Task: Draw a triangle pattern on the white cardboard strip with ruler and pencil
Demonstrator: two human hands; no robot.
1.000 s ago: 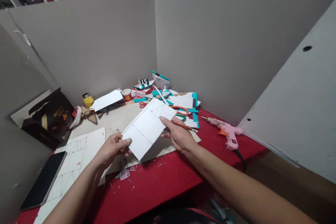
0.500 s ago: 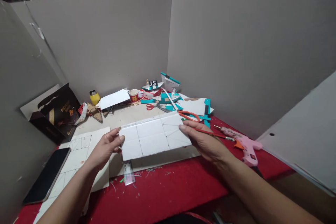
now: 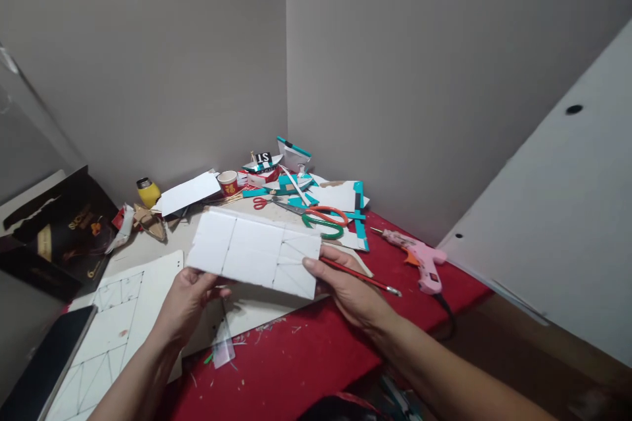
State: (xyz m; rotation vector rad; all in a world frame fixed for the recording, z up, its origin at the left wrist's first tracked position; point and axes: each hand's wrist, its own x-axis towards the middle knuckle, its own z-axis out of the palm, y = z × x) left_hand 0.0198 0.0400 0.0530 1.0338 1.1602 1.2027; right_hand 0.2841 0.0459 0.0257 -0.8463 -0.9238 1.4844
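Both my hands hold a white rectangular card (image 3: 254, 253) marked with pencil lines, raised a little above the table. My left hand (image 3: 185, 299) grips its lower left edge from beneath. My right hand (image 3: 345, 286) pinches its right end, thumb on top, and also has a thin red pencil (image 3: 368, 279) held among its fingers, pointing right. The card is tilted, left end higher.
A red table (image 3: 306, 355) carries a lined white board (image 3: 113, 316), a pink glue gun (image 3: 417, 256), scissors (image 3: 309, 214), a paper cup (image 3: 228, 181), a yellow bottle (image 3: 147, 192), a black box (image 3: 59, 230), a phone (image 3: 44, 368) and teal-white scraps. Grey partitions enclose it.
The card has been turned in my hands from level to tilted with its left end up, and moved slightly left. The view has shifted rightwards.
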